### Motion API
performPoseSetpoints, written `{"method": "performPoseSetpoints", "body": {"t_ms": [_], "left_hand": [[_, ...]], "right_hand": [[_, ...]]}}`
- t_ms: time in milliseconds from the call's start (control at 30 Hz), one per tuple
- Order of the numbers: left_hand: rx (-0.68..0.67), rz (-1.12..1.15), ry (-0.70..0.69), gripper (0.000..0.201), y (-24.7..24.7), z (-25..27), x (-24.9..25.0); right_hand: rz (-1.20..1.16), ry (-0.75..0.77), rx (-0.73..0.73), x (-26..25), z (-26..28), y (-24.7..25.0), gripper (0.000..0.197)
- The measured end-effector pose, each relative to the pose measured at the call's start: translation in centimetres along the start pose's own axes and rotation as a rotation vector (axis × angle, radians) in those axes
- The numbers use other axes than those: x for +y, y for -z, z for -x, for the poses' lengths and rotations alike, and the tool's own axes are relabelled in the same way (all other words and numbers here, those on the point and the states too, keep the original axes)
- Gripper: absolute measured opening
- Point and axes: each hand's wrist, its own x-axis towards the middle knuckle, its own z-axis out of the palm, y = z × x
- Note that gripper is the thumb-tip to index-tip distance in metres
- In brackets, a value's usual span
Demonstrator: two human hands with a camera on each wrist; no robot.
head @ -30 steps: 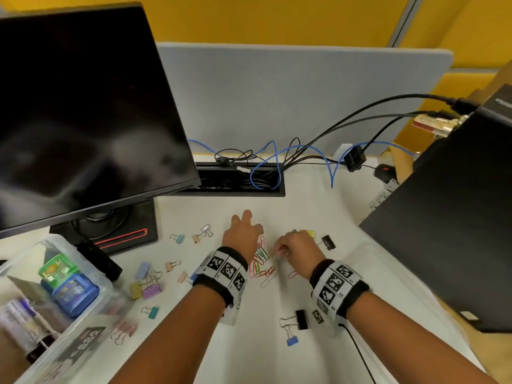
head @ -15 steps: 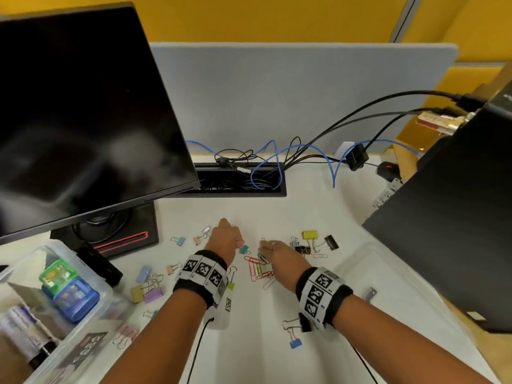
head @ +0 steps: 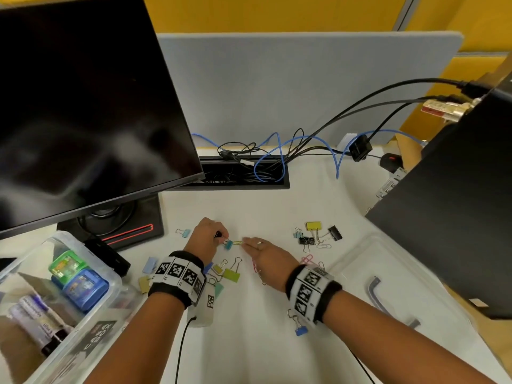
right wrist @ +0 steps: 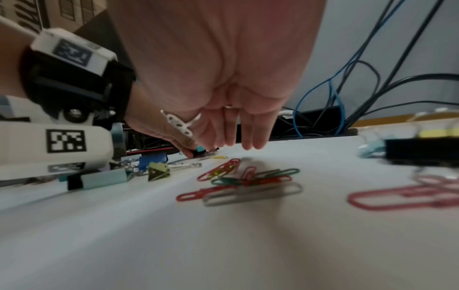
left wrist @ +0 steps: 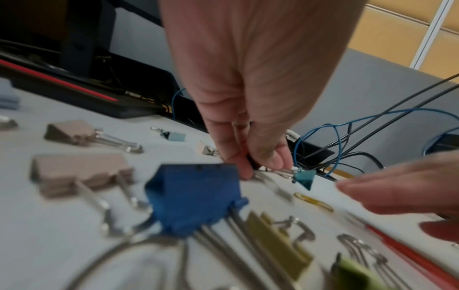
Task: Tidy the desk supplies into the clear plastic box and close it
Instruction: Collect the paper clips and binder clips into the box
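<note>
My left hand (head: pixel 219 236) pinches a small teal binder clip (head: pixel 228 244) by its wire handle; the left wrist view shows the clip (left wrist: pixel 305 179) hanging just off the desk from the fingertips (left wrist: pixel 268 160), with something small and black also in the pinch. My right hand (head: pixel 250 243) lies low with straight fingers beside a yellow paper clip (head: pixel 237 242). Coloured paper clips (right wrist: pixel 248 180) lie under its palm. The clear plastic box (head: pixel 117 278) stands open at lower left with items inside. Its lid (head: pixel 393 273) lies to the right.
Binder clips are scattered: a yellow one (head: pixel 313 225), black ones (head: pixel 334 233), a green one (head: pixel 231 275), a blue one (head: pixel 301 330). A monitor (head: pixel 83 106) and its stand (head: pixel 130 231) fill the left, a black case (head: pixel 457 231) the right. Cables (head: pixel 277 151) run behind.
Both hands moved left across the desk. My left hand has closed on the teal binder clip and lifted it slightly. My right hand's fingers have straightened out from a curl.
</note>
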Motion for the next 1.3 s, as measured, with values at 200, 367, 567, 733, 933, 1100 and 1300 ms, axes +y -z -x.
{"method": "performPoseSetpoints", "body": {"t_ms": [200, 367, 567, 733, 933, 1100, 1300], "left_hand": [[-0.018, 0.037, 0.034, 0.022, 0.5, 0.9, -0.1], [-0.142, 0.012, -0.009, 0.041, 0.0, 1.6, 0.5], [-0.144, -0.260, -0.013, 0.070, -0.3, 2.7, 2.6], [-0.180, -0.311, -0.209, 0.058, -4.1, 4.6, 5.3], [-0.441, -0.593, -0.281, 0.058, -8.0, 5.5, 6.4], [-0.504, -0.567, -0.236, 0.064, -7.3, 5.7, 5.2], [-0.421, -0.554, -0.194, 0.044, -6.9, 6.0, 4.8]], "right_hand": [[0.160, -0.039, -0.026, -0.2, 0.7, -0.4, 0.057], [-0.065, -0.099, 0.147, 1.2, 5.5, -1.1, 0.051], [-0.092, -0.490, 0.308, 7.2, 9.2, 0.4, 0.052], [0.036, -0.456, 0.199, 6.9, 9.2, 0.2, 0.049], [-0.018, -0.478, 0.059, 5.0, 9.1, -0.2, 0.047], [-0.083, -0.544, 0.100, 5.6, 8.9, -0.2, 0.039], [-0.107, -0.624, 0.211, 4.5, 7.5, -1.0, 0.033]]}}
